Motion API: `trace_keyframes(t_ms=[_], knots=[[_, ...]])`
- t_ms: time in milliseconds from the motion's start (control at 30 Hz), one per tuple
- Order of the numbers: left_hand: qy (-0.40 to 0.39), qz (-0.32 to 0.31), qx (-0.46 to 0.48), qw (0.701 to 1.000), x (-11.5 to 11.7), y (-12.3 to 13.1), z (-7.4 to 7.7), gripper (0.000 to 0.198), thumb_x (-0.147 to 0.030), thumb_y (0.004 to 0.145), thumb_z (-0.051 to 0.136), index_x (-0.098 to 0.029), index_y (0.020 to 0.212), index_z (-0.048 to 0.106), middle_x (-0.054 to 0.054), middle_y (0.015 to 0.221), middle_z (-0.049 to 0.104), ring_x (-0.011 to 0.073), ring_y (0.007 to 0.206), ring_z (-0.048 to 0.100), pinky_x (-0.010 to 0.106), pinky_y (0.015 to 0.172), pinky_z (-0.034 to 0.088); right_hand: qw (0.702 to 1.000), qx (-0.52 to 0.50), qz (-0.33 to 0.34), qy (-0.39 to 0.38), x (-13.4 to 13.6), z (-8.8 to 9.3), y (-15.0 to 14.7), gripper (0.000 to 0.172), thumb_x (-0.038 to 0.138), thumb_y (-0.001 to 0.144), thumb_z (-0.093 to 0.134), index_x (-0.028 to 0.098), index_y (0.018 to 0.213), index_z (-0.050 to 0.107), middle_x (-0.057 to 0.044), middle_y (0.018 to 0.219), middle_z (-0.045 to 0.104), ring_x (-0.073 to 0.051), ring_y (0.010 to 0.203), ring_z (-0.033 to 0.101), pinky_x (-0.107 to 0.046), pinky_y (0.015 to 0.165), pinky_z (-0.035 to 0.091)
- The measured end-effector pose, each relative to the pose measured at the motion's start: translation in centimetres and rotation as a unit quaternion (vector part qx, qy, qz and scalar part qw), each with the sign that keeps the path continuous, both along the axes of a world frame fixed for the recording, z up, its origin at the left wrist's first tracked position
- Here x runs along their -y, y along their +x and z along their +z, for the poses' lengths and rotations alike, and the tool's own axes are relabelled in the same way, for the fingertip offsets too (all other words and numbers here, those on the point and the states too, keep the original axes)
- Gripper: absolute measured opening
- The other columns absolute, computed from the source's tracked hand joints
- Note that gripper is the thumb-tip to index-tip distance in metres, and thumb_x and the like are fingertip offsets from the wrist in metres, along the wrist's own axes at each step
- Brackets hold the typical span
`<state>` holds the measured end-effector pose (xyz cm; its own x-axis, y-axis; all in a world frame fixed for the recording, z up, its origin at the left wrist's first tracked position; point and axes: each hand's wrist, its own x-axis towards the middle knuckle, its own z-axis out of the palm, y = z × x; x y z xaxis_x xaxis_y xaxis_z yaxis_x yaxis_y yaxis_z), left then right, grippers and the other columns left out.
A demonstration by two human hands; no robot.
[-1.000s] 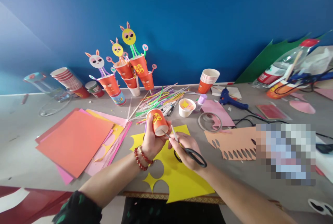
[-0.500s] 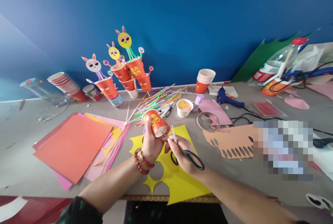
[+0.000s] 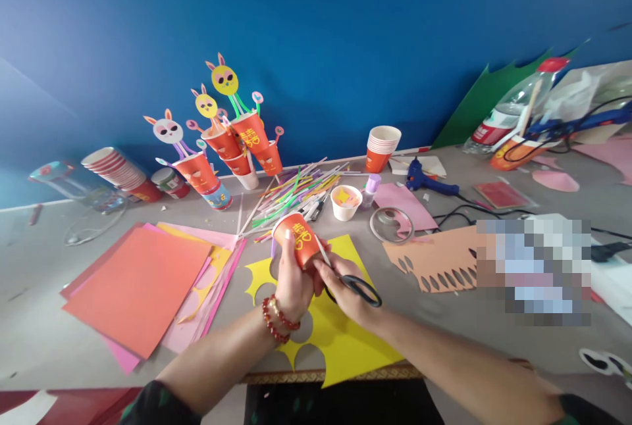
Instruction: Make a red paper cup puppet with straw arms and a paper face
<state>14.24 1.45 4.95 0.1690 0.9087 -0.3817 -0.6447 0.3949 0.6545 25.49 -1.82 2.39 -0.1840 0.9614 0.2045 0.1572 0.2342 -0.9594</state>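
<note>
My left hand (image 3: 293,280) is wrapped round a red paper cup (image 3: 299,238) with gold lettering, tilted so its base points down and to the right. Black-handled scissors (image 3: 362,289) are in my right hand (image 3: 344,285), held close against the base end of the cup. One blade shows beside the cup; the other is hidden, so I cannot tell whether it goes into the base. Beneath both hands lies a yellow paper sheet (image 3: 353,339) with round cut-outs.
Rabbit-faced cup figures (image 3: 197,172) stand by the blue wall, left of a pile of drinking straws (image 3: 296,189). A small tub (image 3: 345,202), a tape roll (image 3: 392,224) and a glue gun (image 3: 429,179) sit to the right. Coloured paper sheets (image 3: 138,287) are stacked at left.
The cup has turned, so its white base no longer faces me and more of its printed side shows. The scissors remain against its base end. The whole view has shifted slightly.
</note>
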Motion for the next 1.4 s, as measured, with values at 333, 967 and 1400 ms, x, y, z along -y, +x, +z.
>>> trace_keyframes(t_ms=[333, 967, 1400], knots=[[0.034, -0.032, 0.039, 0.998, -0.2, -0.5, -0.8, 0.058, -0.07, 0.082, 0.059, -0.014, 0.096, 0.067, 0.006, 0.08, 0.07, 0.0134, 0.051, 0.06, 0.023, 0.04, 0.039, 0.999, 0.027, 0.01, 0.036, 0.1, 1.0, 0.9, 0.021, 0.035, 0.099, 0.05, 0.022, 0.103, 0.067, -0.002, 0.087, 0.069, -0.018, 0.079, 0.065, -0.026, 0.072, 0.051], [0.101, -0.108, 0.086, 0.985, -0.4, 0.1, -0.3, 0.025, -0.037, 0.084, 0.072, -0.015, 0.078, 0.065, 0.005, 0.074, 0.066, 0.0164, 0.063, 0.059, 0.028, 0.06, 0.048, 0.996, -0.028, -0.084, 0.016, -1.1, 1.3, 2.2, 0.039, 0.036, 0.101, 0.044, 0.022, 0.07, 0.062, 0.0, 0.062, 0.068, -0.016, 0.059, 0.065, -0.024, 0.058, 0.05], [0.096, -0.114, 0.077, 0.986, -1.2, -0.5, -0.4, 0.027, -0.034, 0.08, 0.078, -0.014, 0.095, 0.069, 0.006, 0.09, 0.07, 0.0175, 0.078, 0.064, 0.029, 0.07, 0.049, 0.984, 0.092, -0.114, 0.101, -1.5, 1.4, 3.0, 0.034, 0.036, 0.098, 0.049, 0.022, 0.073, 0.067, 0.0, 0.061, 0.066, -0.016, 0.058, 0.063, -0.026, 0.058, 0.047]])
